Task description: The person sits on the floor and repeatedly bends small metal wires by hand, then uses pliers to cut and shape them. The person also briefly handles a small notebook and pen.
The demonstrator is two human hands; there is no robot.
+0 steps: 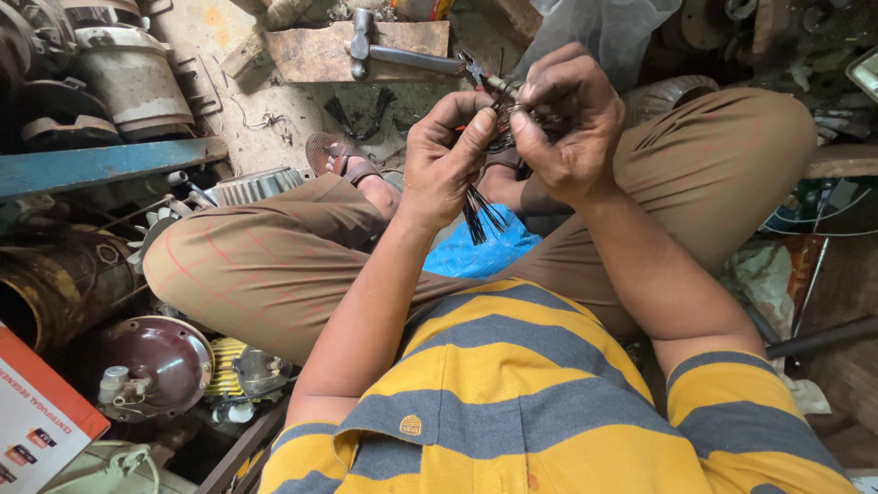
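Note:
My left hand (pixel 444 160) and my right hand (pixel 567 123) meet in front of me over my knees. Both pinch a small bundle of dark thin wires (pixel 482 212), whose loose ends hang down below the left hand. A tangled coil of the same wire (pixel 505 123) sits between the fingertips of both hands. I sit with knees bent in brown trousers, a sandal (pixel 337 155) on one foot.
A hammer (pixel 384 53) lies on a wooden block (pixel 320 55) ahead. Pliers (pixel 474 69) lie beside it. Old motor housings (pixel 128 69) and a maroon cover (pixel 165 364) crowd the left. A blue cloth (pixel 480 256) lies under my legs. An orange box (pixel 37 412) sits at the lower left.

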